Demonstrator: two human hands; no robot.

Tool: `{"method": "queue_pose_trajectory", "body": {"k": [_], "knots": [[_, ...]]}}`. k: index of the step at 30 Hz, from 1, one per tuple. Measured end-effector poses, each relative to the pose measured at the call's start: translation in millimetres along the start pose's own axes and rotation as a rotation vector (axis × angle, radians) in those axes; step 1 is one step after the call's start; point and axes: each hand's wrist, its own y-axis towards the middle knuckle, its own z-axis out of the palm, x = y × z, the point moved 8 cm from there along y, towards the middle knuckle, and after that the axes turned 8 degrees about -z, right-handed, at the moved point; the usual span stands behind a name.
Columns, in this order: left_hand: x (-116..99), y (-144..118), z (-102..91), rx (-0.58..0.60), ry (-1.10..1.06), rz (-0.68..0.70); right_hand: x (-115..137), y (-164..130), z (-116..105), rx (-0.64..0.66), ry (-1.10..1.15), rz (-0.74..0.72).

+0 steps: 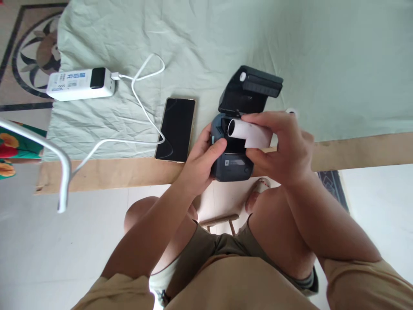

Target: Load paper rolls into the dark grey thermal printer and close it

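Paper roll [250, 133], one only, white with a hollow core facing the left hand, sits pinched in the right hand [284, 148]: thumb under it, fingers curled over its top. It hangs just above the open well of the single small dark printer [230, 161], whether touching the rim I cannot tell. The printer's lid [250, 90] is flipped up and away from both hands, with one white roller end showing at its far edge. The left hand [201, 159] grips the printer's near-left corner, thumb pressed on the front face and fingers wrapped around the side (a firm clasp, not a loose rest). The printer stands at the near edge of a bed-like surface covered by a pale green sheet [290, 51], with a strip of brown board [355, 150] running along the edge beyond the right hand.

Just left of the left hand lies one phone [176, 129], screen dark, face up on the sheet. Farther left and beyond it rests one white power bank [80, 83], with one white cable [142, 94] plugged into its end, looping over the sheet past the phone and off toward the near left. Below both hands are the person's two bare knees and khaki shorts.
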Motion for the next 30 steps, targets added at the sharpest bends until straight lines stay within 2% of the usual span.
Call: {"method": "queue_pose_trajectory", "body": {"k": [5, 9, 14, 18, 21, 24, 27, 30], "knots": [[-1, 1, 0.5, 0.018, -0.026, 0.022, -3, 0, 8, 0.025, 0.111, -0.034], [1, 3, -4.2, 0.000, -0.062, 0.021, -4, -1, 0, -0.056, 0.161, -0.016], [-1, 3, -5.8, 0.023, -0.116, 0.057, 14, -4, 1, -0.075, 0.173, -0.094], [-4, 1, -7.7, -0.011, -0.085, 0.089, 22, -7, 9, -0.023, 0.209, -0.128], [-2, 0, -9.4, -0.049, -0.029, 0.056, 15, -6, 7, -0.023, 0.299, -0.074], [-3, -1, -9.1, -0.060, 0.015, 0.052, 1, -5, 2, -0.054, 0.304, 0.041], [-4, -2, -7.6, -0.053, 0.023, 0.061, -7, -7, 9, 0.040, 0.300, 0.135], [-4, -2, -6.4, -0.037, 0.001, 0.075, -9, -10, 16, 0.116, 0.349, 0.160]]}}
